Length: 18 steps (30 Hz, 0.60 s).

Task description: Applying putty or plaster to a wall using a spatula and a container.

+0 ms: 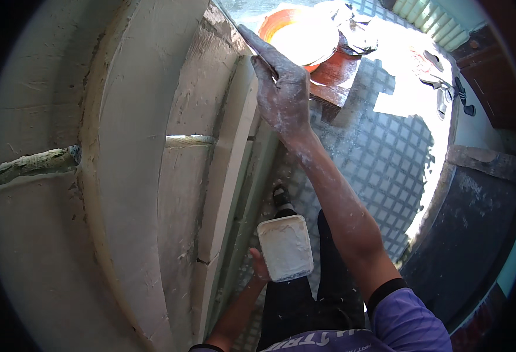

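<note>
The left hand [260, 265] grips one white rectangular tray [281, 219] at its left side, fingers mostly hidden, pale paste [285, 247] inside. The right hand [285, 92], fingers extended close together, is near the upper pale moulding [227, 167], well apart from the tray; I cannot tell what it pinches. One orange bucket [264, 26] stands beyond.

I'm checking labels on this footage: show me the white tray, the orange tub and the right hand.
White tray [282, 220], head view: its top rim.
Orange tub [274, 21], head view: its upper-left wall.
Right hand [284, 94], head view: its back.
</note>
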Tool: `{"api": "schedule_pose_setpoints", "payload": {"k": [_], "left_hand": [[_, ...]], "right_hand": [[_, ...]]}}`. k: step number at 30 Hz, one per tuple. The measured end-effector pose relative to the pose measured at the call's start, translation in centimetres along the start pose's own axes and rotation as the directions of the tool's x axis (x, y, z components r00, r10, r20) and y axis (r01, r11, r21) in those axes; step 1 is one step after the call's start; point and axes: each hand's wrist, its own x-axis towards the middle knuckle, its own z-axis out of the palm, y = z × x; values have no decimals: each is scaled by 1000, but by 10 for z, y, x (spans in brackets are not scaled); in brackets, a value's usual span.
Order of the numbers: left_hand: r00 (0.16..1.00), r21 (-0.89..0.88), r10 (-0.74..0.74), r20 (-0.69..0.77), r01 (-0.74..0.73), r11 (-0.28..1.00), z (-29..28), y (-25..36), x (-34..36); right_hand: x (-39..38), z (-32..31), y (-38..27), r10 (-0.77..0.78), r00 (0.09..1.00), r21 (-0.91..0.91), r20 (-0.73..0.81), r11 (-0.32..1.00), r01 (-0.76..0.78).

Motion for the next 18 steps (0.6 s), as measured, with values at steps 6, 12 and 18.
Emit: {"api": "schedule_pose_setpoints", "payload": {"k": [6, 12, 18], "left_hand": [[958, 374, 128, -258, -23, 927, 21, 7, 2], [934, 320, 211, -289, -114, 940, 24, 3, 17], [902, 368, 310, -300, -190, 910, 20, 3, 30]], "right_hand": [[-73, 34, -30, -60, 975, 47, 215, 998, 51], [-58, 0, -4, 299, 947, 207, 115, 925, -318], [-74, 53, -3, 119, 992, 49, 32, 992, -120]]}}
